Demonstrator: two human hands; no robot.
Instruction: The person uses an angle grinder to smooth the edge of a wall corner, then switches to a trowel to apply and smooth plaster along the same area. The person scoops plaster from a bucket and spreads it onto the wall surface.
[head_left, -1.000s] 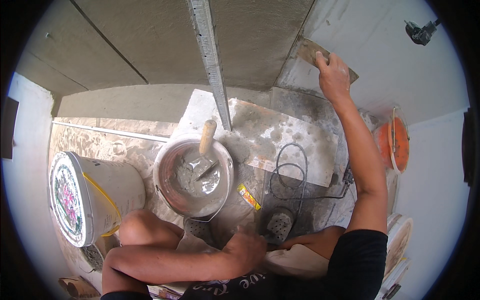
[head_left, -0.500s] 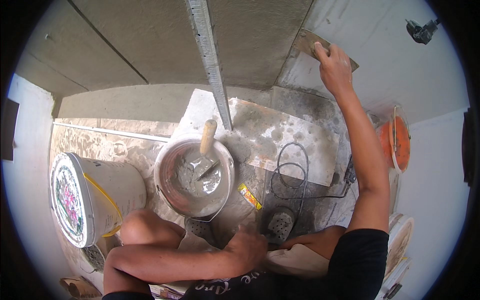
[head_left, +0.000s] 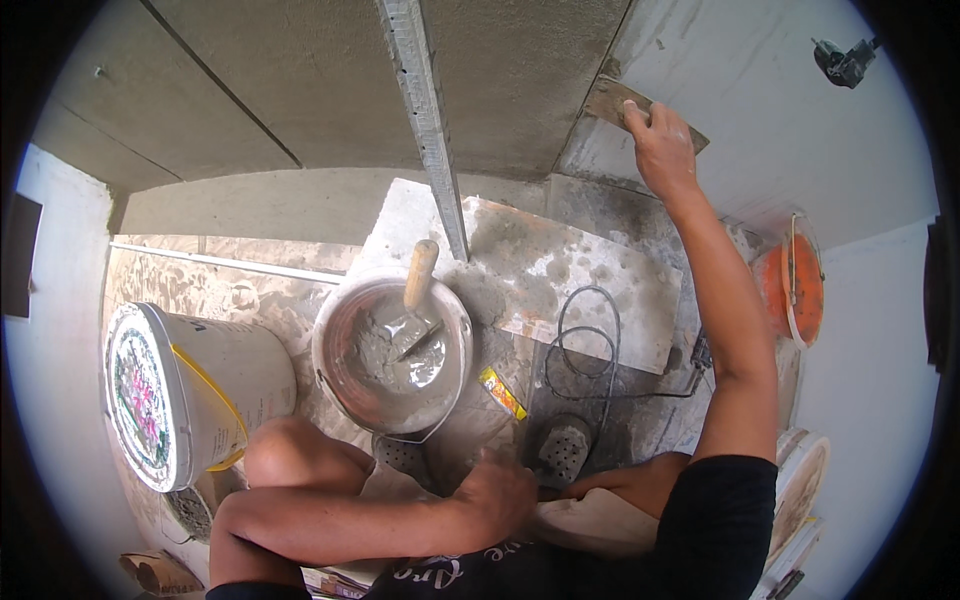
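Observation:
My right hand (head_left: 664, 145) grips a flat, mortar-coloured tool (head_left: 605, 100), pressed on the white wall (head_left: 755, 90) beside its corner with the grey plastered surface (head_left: 510, 90). My left hand (head_left: 495, 495) rests low over my lap, fingers curled; what they hold, if anything, I cannot make out. Just in front of it sits a bucket (head_left: 365, 385) of wet grey mortar, with a wooden-handled trowel (head_left: 420, 270) standing in it. A long grey metal straightedge (head_left: 432, 140) rises behind the bucket, its lower end on a stained pale board (head_left: 610, 270).
A white lidded bucket (head_left: 225, 360) lies at left. An orange bucket (head_left: 790, 285) is at right, near white containers (head_left: 798, 475). A looped black cable (head_left: 580, 375), a yellow packet (head_left: 503, 393) and a white pipe (head_left: 230, 260) lie on the floor.
My right hand and the flat tool rose slightly along the wall, then came back down and a little leftward. My left hand has barely moved.

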